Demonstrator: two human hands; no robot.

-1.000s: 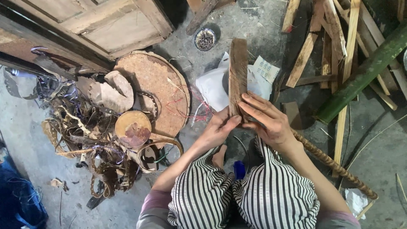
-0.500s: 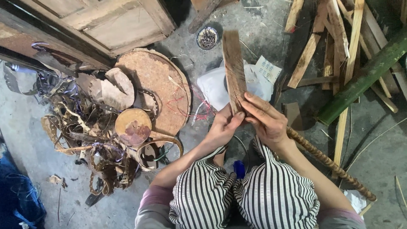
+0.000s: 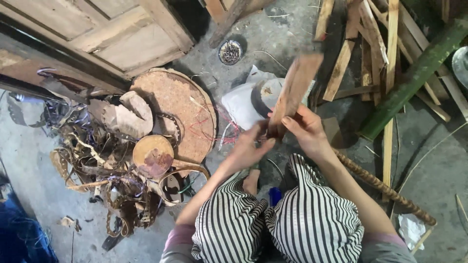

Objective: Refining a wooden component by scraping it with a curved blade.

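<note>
1. Plank (image 3: 296, 85): a narrow wooden strip, blurred, tilted up and away from the knees, above the white bag (image 3: 241, 104) on the floor.
2. Left hand (image 3: 248, 148): fingers closed on the plank's lower end.
3. Right hand (image 3: 304, 131): fingers wrapped round the same end, just beside the left.
4. Handling (a judgement): stiff, light, rough-edged, likely splintery; best held at the lower end with both hands.
5. Nearby: round board (image 3: 178, 104), scrap straps (image 3: 97, 160), green bamboo pole (image 3: 414, 78), wood offcuts (image 3: 360, 44).

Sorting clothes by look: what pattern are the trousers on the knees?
Black and white stripes on the trousers, clearest in the head view.
</note>
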